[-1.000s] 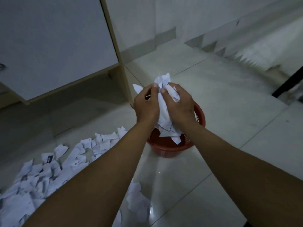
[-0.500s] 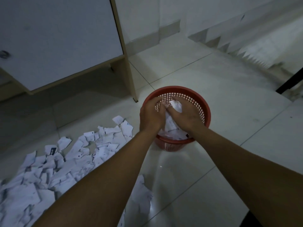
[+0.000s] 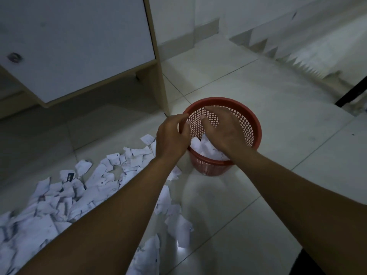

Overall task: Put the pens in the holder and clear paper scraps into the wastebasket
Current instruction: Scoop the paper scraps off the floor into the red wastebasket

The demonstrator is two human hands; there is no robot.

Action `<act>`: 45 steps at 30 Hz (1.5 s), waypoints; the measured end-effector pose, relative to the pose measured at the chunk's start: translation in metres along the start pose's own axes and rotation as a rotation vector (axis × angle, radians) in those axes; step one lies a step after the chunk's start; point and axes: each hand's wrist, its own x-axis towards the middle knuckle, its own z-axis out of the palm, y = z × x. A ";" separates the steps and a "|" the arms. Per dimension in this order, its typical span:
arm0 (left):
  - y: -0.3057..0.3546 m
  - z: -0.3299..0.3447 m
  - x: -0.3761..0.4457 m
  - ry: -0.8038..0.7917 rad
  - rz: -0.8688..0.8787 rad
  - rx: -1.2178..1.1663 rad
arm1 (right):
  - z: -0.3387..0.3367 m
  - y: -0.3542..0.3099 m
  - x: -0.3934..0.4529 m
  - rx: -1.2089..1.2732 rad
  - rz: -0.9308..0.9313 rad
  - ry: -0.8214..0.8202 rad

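Note:
A red mesh wastebasket (image 3: 250,120) stands on the tiled floor, with white paper scraps (image 3: 204,147) lying inside it. My left hand (image 3: 171,133) hovers over the basket's left rim, fingers relaxed and holding nothing. My right hand (image 3: 222,128) is spread open above the basket's mouth, also empty. A long heap of torn white paper scraps (image 3: 65,195) covers the floor to the left and under my left forearm. No pens or holder are in view.
A pale desk or cabinet (image 3: 79,46) with a wooden leg (image 3: 160,90) stands at the upper left, close behind the basket. More scraps (image 3: 178,225) lie between my arms. A dark object (image 3: 351,92) sits at the right edge.
My hands carried a bundle of scraps down into the basket and let it go. They now sit apart and empty above the rim, with the paper left inside.

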 end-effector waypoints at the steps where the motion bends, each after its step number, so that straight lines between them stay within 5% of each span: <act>1: -0.006 -0.007 -0.001 0.001 0.002 0.014 | 0.005 -0.006 -0.002 -0.020 -0.038 -0.008; 15: -0.121 -0.075 -0.021 0.035 -0.101 0.139 | 0.135 -0.059 -0.023 -0.124 -0.343 -0.214; 26: -0.247 -0.049 -0.099 -0.094 -0.271 0.228 | 0.241 0.006 -0.072 -0.227 -0.071 -0.520; 33: -0.260 -0.045 -0.125 -0.163 -0.550 0.306 | 0.269 0.016 -0.097 -0.241 -0.012 -0.699; 38: -0.260 -0.046 -0.142 -0.054 -0.538 0.208 | 0.259 0.023 -0.126 -0.109 -0.113 -0.511; 42: -0.256 -0.048 -0.149 0.034 -0.634 0.359 | 0.256 0.018 -0.133 -0.061 0.038 -0.340; 45: -0.251 -0.043 -0.158 0.052 -0.784 0.333 | 0.265 0.008 -0.139 -0.123 0.152 -0.367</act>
